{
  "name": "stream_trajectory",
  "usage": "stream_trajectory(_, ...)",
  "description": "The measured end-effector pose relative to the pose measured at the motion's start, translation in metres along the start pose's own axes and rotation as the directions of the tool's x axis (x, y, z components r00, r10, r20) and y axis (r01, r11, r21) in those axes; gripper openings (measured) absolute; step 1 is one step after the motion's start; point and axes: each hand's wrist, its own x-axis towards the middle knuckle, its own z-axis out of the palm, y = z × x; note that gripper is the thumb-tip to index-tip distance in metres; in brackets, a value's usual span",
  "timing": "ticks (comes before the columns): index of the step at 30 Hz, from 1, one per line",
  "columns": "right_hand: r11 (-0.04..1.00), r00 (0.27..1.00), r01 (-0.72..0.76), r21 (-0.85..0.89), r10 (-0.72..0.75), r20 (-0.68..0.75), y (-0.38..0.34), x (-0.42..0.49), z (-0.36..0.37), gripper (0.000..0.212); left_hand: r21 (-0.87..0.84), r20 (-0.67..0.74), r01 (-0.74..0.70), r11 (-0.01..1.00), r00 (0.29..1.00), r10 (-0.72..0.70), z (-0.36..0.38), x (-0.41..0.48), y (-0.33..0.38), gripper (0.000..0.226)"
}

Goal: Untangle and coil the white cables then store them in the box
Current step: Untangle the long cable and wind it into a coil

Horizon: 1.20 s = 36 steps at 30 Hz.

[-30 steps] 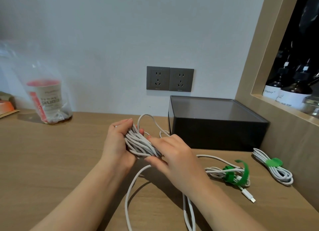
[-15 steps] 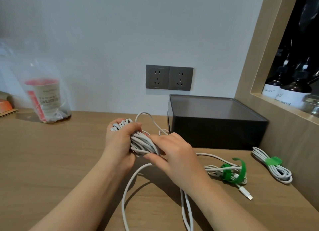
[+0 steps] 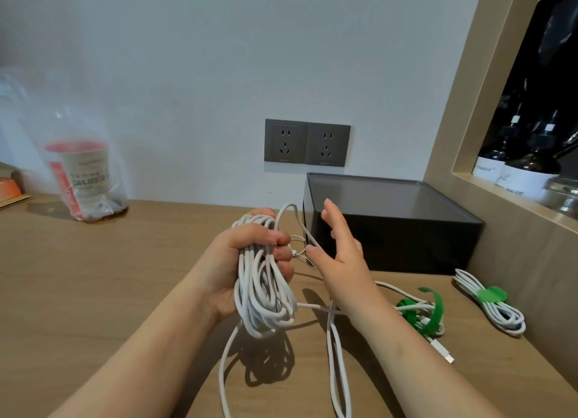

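My left hand (image 3: pixel 247 258) grips a thick bundle of white cable loops (image 3: pixel 266 292), raised above the wooden table; the loops hang below my fist and loose strands trail down to the table's front edge. My right hand (image 3: pixel 339 255) hovers just right of the bundle with its fingers straight and spread, holding nothing; a thin strand runs close to its thumb. The dark box (image 3: pixel 391 223) stands closed behind my right hand. A white cable with an unfastened green strap (image 3: pixel 422 314) lies right of my right forearm. A coiled white cable tied with a green strap (image 3: pixel 491 302) lies at far right.
A clear plastic bag holding a red-and-white cup (image 3: pixel 84 180) stands at the back left. Two grey wall sockets (image 3: pixel 306 142) sit above the box. A wooden niche with dark bottles (image 3: pixel 525 164) borders the right. An orange object (image 3: pixel 9 187) sits at the far left edge.
My right hand has let go of the bundle and opened, moving right toward the box. My left hand has lifted and turned the bundle so the loops hang down.
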Motion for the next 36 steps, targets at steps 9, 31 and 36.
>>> stream_trajectory(9,1.000,0.999,-0.015,0.023,0.015,0.030,0.001,0.000,-0.001,0.030,0.162,-0.100,-0.087,0.983,0.990,0.104,0.002,-0.001,0.000,0.042)
stream_trajectory(31,0.959,0.980,0.167,-0.230,-0.136,0.145,-0.005,-0.012,0.000,0.028,0.666,-0.309,-0.227,0.711,0.783,0.540,0.002,0.001,-0.005,0.039)
stream_trajectory(36,0.936,0.965,0.214,-0.279,-0.158,0.208,-0.006,-0.010,-0.001,0.029,0.593,-0.316,-0.231,0.771,0.814,0.487,0.001,0.000,-0.001,0.037)
